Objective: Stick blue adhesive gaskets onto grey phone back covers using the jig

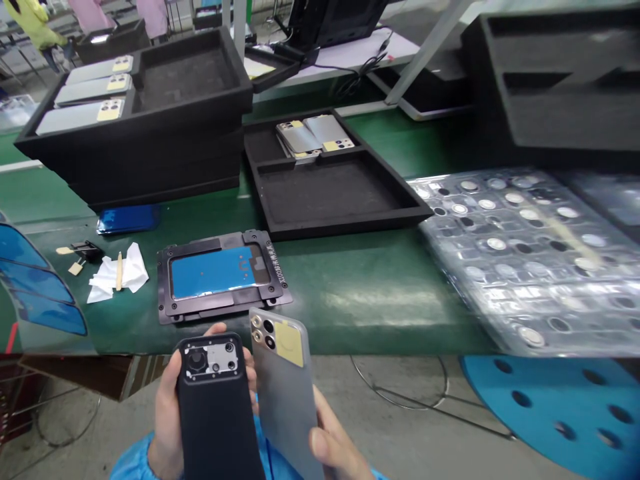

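Note:
My left hand (166,407) is wrapped round a black phone-shaped device (217,420) with a silver camera panel at its top. Close beside it, my right hand (337,437) grips a silver phone back cover (283,393) by its lower right edge. This cover has camera lenses at the upper left and a yellow sticker. Both pieces are upright in front of the bench edge, their lower ends cut off by the frame. Just beyond them on the bench lies a dark metal fixture (220,307) holding a blue-filmed panel (215,272).
Stacked black trays (165,157) at left hold silver covers (83,115). A lower black tray (345,223) holds more covers (300,139). Clear plastic trays (540,267) with round parts lie at right. White tissue (135,267) is at left, a blue stool (545,407) below the bench.

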